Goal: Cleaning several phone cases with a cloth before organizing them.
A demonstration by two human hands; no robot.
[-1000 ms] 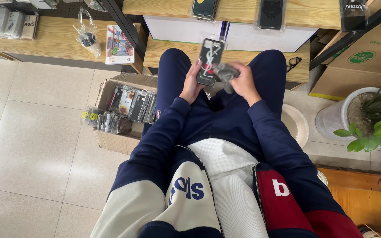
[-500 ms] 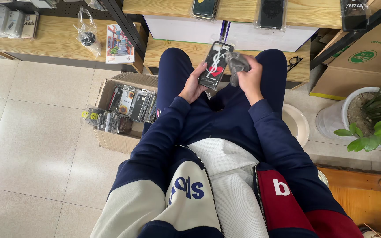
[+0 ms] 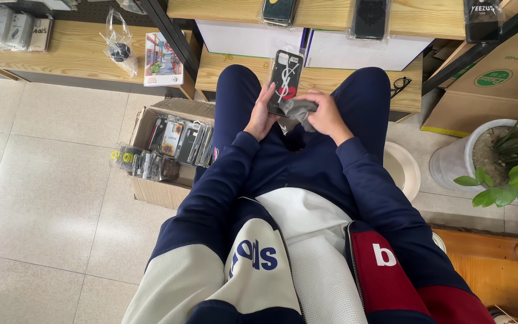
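While gripped by left hand (image 3: 261, 114) — phone case (image 3: 285, 78), grey cloth (image 3: 298, 109) under right hand (image 3: 326, 114).

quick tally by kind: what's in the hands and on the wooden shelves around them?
Held phone case in clear sleeve, left hand: 1
Grey cloth, right hand: 1
Sleeved phone cases on top shelf: 3
Phone cases on far-left shelf: 3
Cardboard box of cases: 1
Potted plant: 1
Total: 10
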